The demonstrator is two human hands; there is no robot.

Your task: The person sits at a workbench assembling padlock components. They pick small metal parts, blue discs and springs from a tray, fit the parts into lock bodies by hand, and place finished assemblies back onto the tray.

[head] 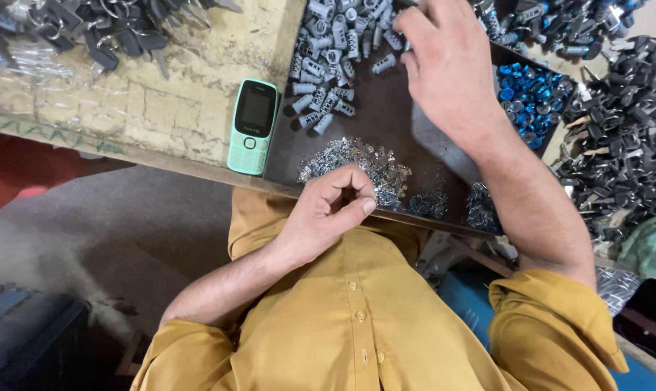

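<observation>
Two hands over dark tray (415, 137): left hand (331, 206), grip curled closed, contents unseen, beside small metal bits (371, 163); right hand (447, 61) fingers spread, touching grey lock cylinders (328, 51). Green phone (253, 127) on worktop (161, 101).

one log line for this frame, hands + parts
left hand: loosely curled beside small metal bits | right hand: reaching into grey cylinders | phone: on bench

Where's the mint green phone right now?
In the head view the mint green phone lies face up at the bench's near edge, left of the dark tray, beside the grey lock cylinders and up-left of the left hand.
</observation>
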